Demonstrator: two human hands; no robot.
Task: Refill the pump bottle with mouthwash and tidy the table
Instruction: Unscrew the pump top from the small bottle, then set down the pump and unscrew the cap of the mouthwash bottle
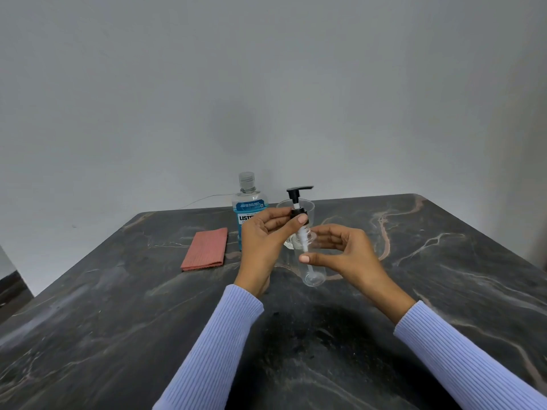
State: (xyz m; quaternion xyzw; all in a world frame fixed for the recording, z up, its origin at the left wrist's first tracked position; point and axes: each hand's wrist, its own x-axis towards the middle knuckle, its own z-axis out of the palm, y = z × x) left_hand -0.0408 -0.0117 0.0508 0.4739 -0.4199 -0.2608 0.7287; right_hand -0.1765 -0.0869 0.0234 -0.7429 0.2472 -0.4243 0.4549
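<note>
My left hand pinches the black collar of the pump head, lifted above the clear pump bottle with its white dip tube still reaching down inside. My right hand grips the clear bottle around its upper part, just above the table. The blue mouthwash bottle, capped, stands upright behind my left hand. A clear plastic cup stands behind the pump head, partly hidden by it.
A folded pink cloth lies flat left of the mouthwash bottle. The dark marble table meets a grey wall at its far edge. A thin wire runs along the wall behind the table.
</note>
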